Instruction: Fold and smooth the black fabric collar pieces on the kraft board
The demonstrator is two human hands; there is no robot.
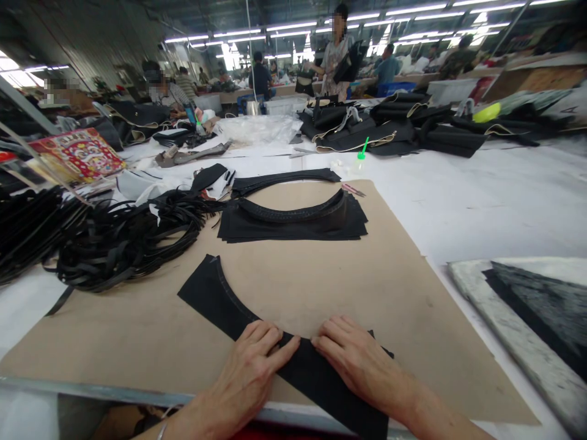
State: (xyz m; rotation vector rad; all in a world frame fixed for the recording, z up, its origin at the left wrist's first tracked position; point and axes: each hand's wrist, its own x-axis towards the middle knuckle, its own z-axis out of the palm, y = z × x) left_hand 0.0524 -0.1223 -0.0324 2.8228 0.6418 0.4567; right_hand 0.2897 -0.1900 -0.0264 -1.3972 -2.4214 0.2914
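Observation:
A black piece of material [316, 370] with a curved upper edge lies at a slant on the brown board [376, 287], its lower right end reaching past the board's front edge. My left hand [254, 357] presses on the middle of the curved edge, fingers bent and closed on it. Just to the right, my right hand [348, 348] pinches the same edge with its fingers together. A folded, stitched-looking rim runs along the curve to the left of my hands. My palms cover part of the piece.
Beyond lie a stack of black curved pieces [293, 229] and a narrower black piece [288, 178]. Black strips [123, 244] heap at the left. A bottle with a green tip [361, 156] and small snips [354, 190] sit behind. A stone-like slab [477, 293] is at right.

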